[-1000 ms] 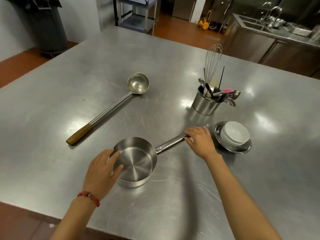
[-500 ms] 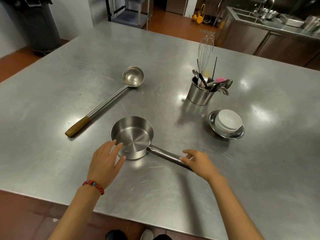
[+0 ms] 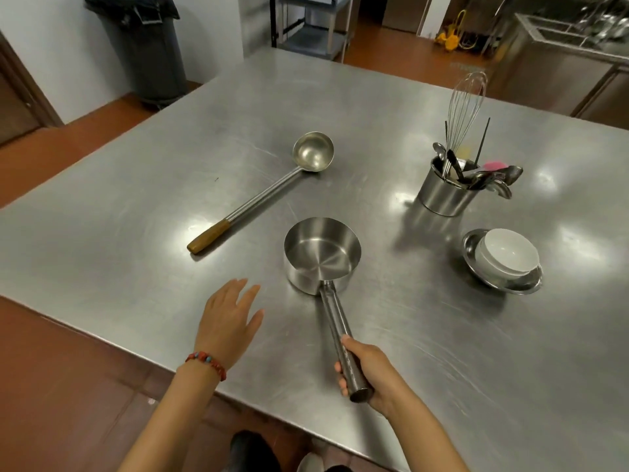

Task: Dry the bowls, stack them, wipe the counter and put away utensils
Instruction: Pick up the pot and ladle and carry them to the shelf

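Note:
A steel saucepan [image 3: 321, 255] stands on the steel counter [image 3: 136, 233], its long handle pointing toward me. My right hand [image 3: 369, 378] is shut on the end of that handle. My left hand [image 3: 229, 318] hovers open just left of the pan, not touching it. A long ladle [image 3: 265, 190] with a wooden grip lies behind the pan to the left. At the right, a white bowl [image 3: 509, 253] sits inside a steel bowl [image 3: 490, 284]. Behind them a steel utensil holder [image 3: 442, 194] holds a whisk [image 3: 464, 103], spoons and other utensils.
The counter's near edge runs diagonally just below my hands. A dark bin [image 3: 146, 52] stands at the back left on the floor. A metal rack [image 3: 311, 25] is behind the counter and a sink unit [image 3: 561, 46] at the back right.
The saucepan has turned so its handle swung from pointing right to pointing at me. My right hand closed around the handle's end. My left hand came off the pan's rim.

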Demonstrator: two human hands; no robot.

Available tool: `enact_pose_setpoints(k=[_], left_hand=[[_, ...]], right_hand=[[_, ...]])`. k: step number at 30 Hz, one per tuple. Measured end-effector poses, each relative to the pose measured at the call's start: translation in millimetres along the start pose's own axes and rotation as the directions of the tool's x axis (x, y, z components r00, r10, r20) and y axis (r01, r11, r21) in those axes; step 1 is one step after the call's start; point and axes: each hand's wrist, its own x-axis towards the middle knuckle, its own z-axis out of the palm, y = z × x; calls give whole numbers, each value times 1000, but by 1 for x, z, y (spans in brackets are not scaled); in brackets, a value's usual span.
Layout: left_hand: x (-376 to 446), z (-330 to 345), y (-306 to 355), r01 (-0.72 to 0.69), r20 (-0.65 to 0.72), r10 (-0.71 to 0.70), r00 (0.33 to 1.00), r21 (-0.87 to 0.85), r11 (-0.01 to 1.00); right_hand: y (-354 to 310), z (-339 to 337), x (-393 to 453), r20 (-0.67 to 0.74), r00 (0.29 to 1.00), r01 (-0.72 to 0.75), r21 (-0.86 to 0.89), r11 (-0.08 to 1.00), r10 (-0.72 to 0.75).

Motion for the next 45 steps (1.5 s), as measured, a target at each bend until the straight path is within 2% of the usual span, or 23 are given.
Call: enact_pose_setpoints(k=[3, 11, 22, 28, 31, 34, 41, 43, 44, 45], left_hand=[[2, 0, -9, 32, 1, -32, 999, 0, 999], [37, -2, -55, 39, 51, -37, 998, -31, 999], [145, -18, -153, -182, 90, 194, 977, -128, 975], [183, -4, -176, 14, 267, 38, 963, -189, 982], [198, 7, -171, 155, 299, -67, 952, -278, 948], [210, 17, -167, 293, 379, -158, 912, -331, 897], [225, 19, -159, 367, 490, -180, 853, -318, 874], [225, 18, -155, 435, 497, -202, 844, -413, 800], [224, 15, -152, 498, 518, -221, 826, -489, 716], [223, 13, -149, 574, 568, -224, 792, -566, 592]], right_hand=[[-4, 18, 3, -36, 999, -10, 33, 999, 12], [-13, 70, 24, -151, 983, 118, 89, 989, -104], [-45, 162, 66, -383, 909, 253, 199, 947, -162], [-48, 182, 69, -462, 871, 305, 246, 920, -165], [-49, 183, 69, -497, 851, 319, 231, 919, -171], [-50, 178, 69, -520, 835, 332, 219, 917, -178], [-51, 174, 70, -521, 835, 328, 217, 919, -175], [-49, 174, 69, -517, 837, 328, 213, 920, -179], [-48, 175, 68, -518, 835, 332, 206, 921, -186], [-48, 175, 67, -520, 832, 336, 197, 921, -192]])
